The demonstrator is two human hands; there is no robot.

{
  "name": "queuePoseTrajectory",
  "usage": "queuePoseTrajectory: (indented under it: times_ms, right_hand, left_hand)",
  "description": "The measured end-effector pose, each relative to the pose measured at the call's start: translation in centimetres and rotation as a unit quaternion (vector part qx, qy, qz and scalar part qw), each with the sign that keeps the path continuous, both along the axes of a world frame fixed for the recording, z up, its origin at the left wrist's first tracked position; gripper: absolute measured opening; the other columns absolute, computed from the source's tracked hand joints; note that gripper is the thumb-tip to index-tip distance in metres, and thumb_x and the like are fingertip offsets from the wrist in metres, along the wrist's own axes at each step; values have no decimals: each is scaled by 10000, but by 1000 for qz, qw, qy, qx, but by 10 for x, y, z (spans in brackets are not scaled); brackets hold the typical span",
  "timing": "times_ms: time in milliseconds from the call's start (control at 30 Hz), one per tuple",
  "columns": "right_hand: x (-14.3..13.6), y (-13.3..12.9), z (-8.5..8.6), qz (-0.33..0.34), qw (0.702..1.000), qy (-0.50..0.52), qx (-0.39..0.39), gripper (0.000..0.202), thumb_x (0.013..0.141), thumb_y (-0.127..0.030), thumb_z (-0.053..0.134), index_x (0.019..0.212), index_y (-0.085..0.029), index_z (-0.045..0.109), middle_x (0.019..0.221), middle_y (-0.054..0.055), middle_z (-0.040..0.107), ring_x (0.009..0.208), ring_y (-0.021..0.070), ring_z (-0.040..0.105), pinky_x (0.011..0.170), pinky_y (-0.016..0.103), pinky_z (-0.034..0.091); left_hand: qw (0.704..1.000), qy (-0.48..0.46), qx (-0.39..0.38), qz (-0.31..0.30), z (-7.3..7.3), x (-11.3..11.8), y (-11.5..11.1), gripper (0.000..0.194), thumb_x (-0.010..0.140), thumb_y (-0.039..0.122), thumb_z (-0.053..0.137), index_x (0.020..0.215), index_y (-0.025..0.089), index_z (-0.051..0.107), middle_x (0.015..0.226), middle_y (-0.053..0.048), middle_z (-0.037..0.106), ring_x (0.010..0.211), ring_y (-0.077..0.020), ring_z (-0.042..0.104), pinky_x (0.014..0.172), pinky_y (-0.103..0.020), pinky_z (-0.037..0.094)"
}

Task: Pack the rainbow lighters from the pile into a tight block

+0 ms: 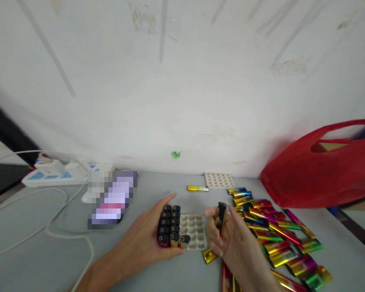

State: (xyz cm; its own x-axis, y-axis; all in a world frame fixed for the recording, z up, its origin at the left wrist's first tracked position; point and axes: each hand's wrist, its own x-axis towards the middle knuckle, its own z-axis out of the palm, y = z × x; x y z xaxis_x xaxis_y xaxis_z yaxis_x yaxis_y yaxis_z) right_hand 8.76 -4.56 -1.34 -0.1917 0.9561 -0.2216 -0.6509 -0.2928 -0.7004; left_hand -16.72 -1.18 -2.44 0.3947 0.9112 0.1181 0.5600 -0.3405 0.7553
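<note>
A pale tray with a grid of round cells (196,231) lies on the table in front of me. Several lighters with black tops (169,225) stand upright in two columns over its left side, and one more stands at the near edge of a third column. My left hand (149,231) wraps round the left side of this group, its thumb in front and its index finger stretched out behind. Just right of the tray, my right hand (226,235) grips a single lighter (221,215), black top upward; its lower body is mostly hidden by the fingers.
Many shiny coloured lighters (276,231) lie piled on the right. Behind are a second celled tray (219,180) and a yellow lighter (197,188). A red bag (319,170) stands at right; a phone (114,198), power strip (57,174) and white cable (67,235) are at left.
</note>
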Motion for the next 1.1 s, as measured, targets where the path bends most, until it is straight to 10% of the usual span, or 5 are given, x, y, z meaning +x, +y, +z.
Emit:
queuePoseTrajectory:
  times_ms: [433,667,1100]
  right_hand:
    - [-3,-8,19,-22,998,-50,-6,417,947,-618,813,1055,-223,735,734,-22,591,564,110,379,516,216,322]
    - [-4,0,4,65,997,38,-14,650,863,-754,806,645,-208,531,568,-99,287,509,87,175,472,218,213]
    - [-17,-5,-2,87,994,59,14,635,839,-657,804,578,-253,390,470,-129,214,405,58,114,374,203,126]
  left_hand:
    - [1000,1,-2,4,1,-1,1,1171,670,245,995,1669,317,387,1398,-84,733,1224,-362,742,1113,-488,584]
    - [1000,-2,-14,-2,3,0,1,1170,687,259,993,1675,317,369,1360,-46,735,1183,-359,747,1093,-471,592]
    - [1000,0,-22,-7,2,0,0,1158,722,261,978,1680,316,331,1373,-65,724,1184,-352,734,1090,-477,583]
